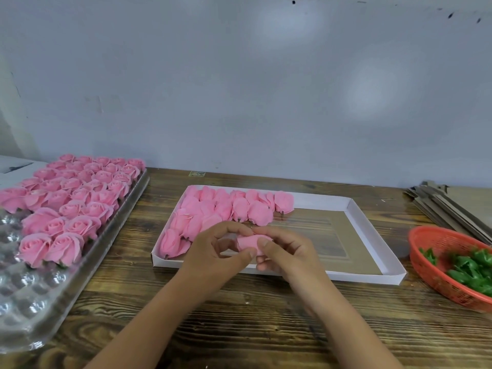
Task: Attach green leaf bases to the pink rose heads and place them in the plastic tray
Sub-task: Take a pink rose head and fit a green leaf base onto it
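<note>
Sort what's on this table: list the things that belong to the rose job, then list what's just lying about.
Part of the job:
- pink rose head, held by left hand and right hand
- white box of loose rose heads
- orange basket of green leaf bases
- plastic tray with finished roses

Lying about:
- stack of cardboard sheets
- small label by the wall

Both hands, the left hand (213, 251) and the right hand (287, 251), meet over the near edge of the box (372, 275) and hold one rose head (250, 243) between them; more rose heads (226, 209) lie in the box behind and left of the hands. The plastic tray (32, 302) sits far left of the hands with roses (72, 198) in it; the basket (436, 270) of leaf bases (468, 270) sits far right.
</note>
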The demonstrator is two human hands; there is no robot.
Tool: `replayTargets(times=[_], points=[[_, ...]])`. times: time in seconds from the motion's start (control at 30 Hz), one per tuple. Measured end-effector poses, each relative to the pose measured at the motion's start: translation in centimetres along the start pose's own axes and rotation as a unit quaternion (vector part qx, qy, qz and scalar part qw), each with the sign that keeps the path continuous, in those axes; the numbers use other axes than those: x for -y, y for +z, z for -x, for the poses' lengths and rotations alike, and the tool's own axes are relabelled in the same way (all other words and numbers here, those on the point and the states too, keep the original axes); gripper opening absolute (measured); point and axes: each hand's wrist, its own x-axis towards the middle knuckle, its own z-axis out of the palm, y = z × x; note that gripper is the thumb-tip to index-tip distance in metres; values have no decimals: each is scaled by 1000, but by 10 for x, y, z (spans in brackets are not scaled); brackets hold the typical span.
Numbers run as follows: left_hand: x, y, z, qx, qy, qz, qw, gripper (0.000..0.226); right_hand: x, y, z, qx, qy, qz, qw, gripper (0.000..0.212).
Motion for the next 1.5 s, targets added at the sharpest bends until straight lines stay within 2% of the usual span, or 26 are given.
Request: replayTargets(times=[0.1,0.23,0.3,0.47,0.83,1.07,1.13,1.23,1.5], points=[[0,0,1,11,12,3,1000,29,0,0,0,3,10,0,1000,20],[0,0,1,-11,10,-8,1000,15,-1,2,-2,-7,46,-11,999,17],[3,0,0,-17,-10,-14,1000,19,-3,3,-2,-12,42,7,999,16],[4,-2,-2,-26,-38,-3,999,26,-1,2,0,-2,-5,41,999,31],[-3,-2,1,3,-29,24,999,28,-4,-1,-2,3,6,-3,1000,16],[-6,-1,4,2,-11,22,1000,25,-6,-3,-4,11,37,31,999,49],[-4,-1,3,-1,-13,13,1000,22,-6,-2,-4,9,43,26,999,42],[-3,-1,1,-13,-21,16,1000,21,-5,0,-3,7,21,24,999,17],[-3,-1,2,-6,-39,24,999,22,-4,-1,-2,-10,14,12,1000,22]])
